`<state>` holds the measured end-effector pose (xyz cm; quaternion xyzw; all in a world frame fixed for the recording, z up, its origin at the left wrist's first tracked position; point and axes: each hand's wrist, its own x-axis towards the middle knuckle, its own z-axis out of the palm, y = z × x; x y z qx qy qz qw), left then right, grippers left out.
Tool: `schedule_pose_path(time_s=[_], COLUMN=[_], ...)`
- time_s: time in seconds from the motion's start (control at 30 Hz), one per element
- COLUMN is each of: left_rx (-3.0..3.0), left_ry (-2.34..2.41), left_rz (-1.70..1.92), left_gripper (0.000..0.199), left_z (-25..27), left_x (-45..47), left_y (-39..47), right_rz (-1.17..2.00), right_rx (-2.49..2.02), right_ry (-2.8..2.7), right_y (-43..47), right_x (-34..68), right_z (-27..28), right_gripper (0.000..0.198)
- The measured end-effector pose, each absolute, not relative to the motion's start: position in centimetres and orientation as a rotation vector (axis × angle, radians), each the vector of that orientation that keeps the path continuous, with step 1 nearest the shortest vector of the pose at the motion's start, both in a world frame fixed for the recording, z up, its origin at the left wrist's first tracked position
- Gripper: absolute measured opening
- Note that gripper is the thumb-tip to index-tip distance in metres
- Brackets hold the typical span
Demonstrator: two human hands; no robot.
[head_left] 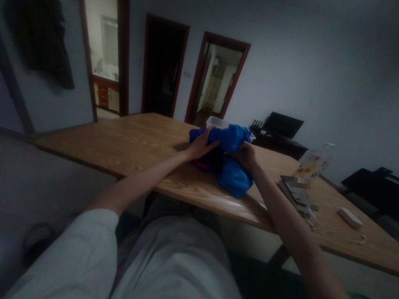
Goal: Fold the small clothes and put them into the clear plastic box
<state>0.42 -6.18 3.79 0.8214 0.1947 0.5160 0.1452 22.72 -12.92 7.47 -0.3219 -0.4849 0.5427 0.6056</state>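
On the table: a blue cloth (233, 160) lies bunched at 12 o'clock on the wooden table (136, 142).
Left hand: the left hand (200, 145) is curled onto the cloth's 9 o'clock side, gripping it.
Right hand: the right hand (246, 155) is closed on its 3 o'clock side.
Behind: a white tray (215, 121) at 12 o'clock.
Right of cloth: a bottle (315, 163) at 2 o'clock, a white block (350, 218) farther at 3 o'clock.

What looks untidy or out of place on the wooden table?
Only the blue cloth looks untidy: it lies crumpled in a heap, with the left hand and right hand gripping it. Nothing on the table looks spilled or broken.
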Motion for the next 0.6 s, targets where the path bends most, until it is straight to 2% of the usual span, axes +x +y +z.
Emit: schedule_pose_path(time_s=[0.17, 0.4, 0.6], left_rx=[2.352, 2.49, 2.451], left_ry=[0.549, 0.424, 0.648], left_rz=[1.554, 1.581, 1.631], left_gripper=[0.055, 0.054, 0.052], left_z=[3.5, 2.7, 3.5], left_x=[0.2, 0.5, 0.9], left_y=[-5.3, -4.0, -5.0], right_rz=[1.299, 1.244, 1.229], right_rx=[-0.635, -0.837, -0.717], right_ry=[-1.15, -1.081, -1.101], right_y=[-12.8, -11.5, -11.8], right_x=[22.3, 23.3, 23.4], right_z=[7.7, 6.6, 7.2], right_gripper=[0.036, 0.026, 0.017])
